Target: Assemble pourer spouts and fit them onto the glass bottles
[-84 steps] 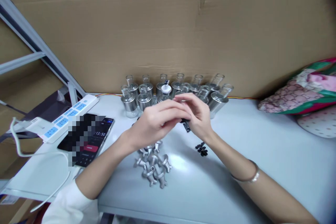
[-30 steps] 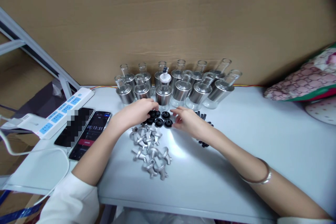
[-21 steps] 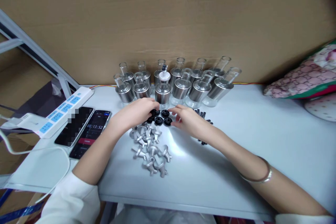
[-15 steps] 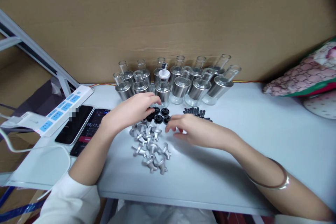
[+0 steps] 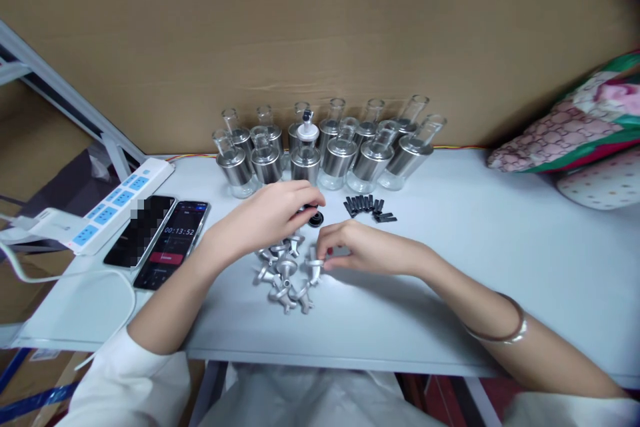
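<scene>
My right hand pinches a silver metal pourer spout at the right side of a loose pile of similar spouts. To its left, my left hand reaches over the black ribbed round stoppers. Its thumb and forefinger close around one of them, and the hand hides most of the rest. Behind the hands stand two rows of glass bottles with metal bands. One front bottle has a white cap with a black tip.
Several short black tubes lie right of the stoppers. Two phones, a white power strip and a white cable occupy the left side. A cardboard wall rises behind the bottles. A patterned cushion sits at the right.
My left hand has shifted right across the stoppers, its thumb and forefinger closing. My right hand has taken hold of a spout and turned it more upright. The view has tilted slightly.
</scene>
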Action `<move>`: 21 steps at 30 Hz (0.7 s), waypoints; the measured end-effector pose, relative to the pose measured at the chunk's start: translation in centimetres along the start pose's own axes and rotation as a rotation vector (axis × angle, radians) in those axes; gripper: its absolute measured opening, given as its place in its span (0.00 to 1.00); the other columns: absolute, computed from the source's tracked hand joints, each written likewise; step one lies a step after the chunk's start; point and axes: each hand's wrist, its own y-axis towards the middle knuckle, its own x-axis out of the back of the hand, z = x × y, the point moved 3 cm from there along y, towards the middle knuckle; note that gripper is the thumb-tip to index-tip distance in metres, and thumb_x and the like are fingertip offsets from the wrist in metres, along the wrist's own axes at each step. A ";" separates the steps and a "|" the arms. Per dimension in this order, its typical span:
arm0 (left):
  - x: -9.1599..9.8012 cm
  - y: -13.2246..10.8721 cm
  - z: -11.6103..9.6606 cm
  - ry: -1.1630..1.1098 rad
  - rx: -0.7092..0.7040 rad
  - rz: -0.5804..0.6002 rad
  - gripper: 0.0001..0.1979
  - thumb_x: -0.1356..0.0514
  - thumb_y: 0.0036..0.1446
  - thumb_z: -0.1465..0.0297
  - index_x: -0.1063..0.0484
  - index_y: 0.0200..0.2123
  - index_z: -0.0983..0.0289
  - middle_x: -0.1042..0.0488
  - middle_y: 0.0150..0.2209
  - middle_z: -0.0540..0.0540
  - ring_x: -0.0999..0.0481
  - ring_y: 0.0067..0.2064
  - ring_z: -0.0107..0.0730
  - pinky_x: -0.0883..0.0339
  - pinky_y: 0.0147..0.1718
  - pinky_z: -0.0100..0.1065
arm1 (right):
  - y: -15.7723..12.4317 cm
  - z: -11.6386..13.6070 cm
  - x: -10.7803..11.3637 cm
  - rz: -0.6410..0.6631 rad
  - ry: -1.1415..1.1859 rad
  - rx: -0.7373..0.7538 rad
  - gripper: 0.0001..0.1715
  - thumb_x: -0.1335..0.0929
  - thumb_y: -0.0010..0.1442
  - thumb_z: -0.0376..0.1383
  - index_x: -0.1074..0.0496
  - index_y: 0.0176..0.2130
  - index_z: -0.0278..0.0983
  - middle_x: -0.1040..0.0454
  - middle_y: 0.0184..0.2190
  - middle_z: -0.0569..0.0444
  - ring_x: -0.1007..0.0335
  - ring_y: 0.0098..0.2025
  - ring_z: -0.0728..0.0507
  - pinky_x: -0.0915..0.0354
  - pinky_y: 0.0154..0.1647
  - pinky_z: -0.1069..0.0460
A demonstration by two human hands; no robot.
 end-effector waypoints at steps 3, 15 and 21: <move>-0.2 -0.9 -0.7 -0.071 0.018 -0.113 0.08 0.48 0.62 0.74 0.30 0.40 0.65 0.26 0.39 0.55 0.26 0.39 0.32 0.34 0.39 0.32 | -1.3 -0.5 0.5 -0.124 0.083 -0.017 0.06 0.31 0.58 0.35 0.25 0.33 0.35 0.24 0.32 0.52 0.29 0.33 0.47 0.34 0.37 0.52; -6.3 -3.3 -1.2 -0.759 0.478 -0.408 0.09 0.37 0.53 0.66 0.27 0.36 0.64 0.25 0.31 0.52 0.28 0.31 0.28 0.35 0.30 0.28 | -3.6 -1.2 -1.2 -1.002 0.502 -0.047 0.06 0.24 0.46 0.36 0.24 0.22 0.39 0.28 0.25 0.55 0.30 0.29 0.48 0.32 0.27 0.54; -7.2 -2.9 -0.9 -0.871 0.466 -0.470 0.08 0.41 0.55 0.68 0.28 0.38 0.65 0.25 0.35 0.55 0.26 0.34 0.29 0.32 0.32 0.29 | -4.0 -1.3 -1.6 -0.850 0.643 -0.091 0.10 0.28 0.53 0.39 0.29 0.26 0.36 0.25 0.27 0.53 0.27 0.28 0.48 0.29 0.28 0.53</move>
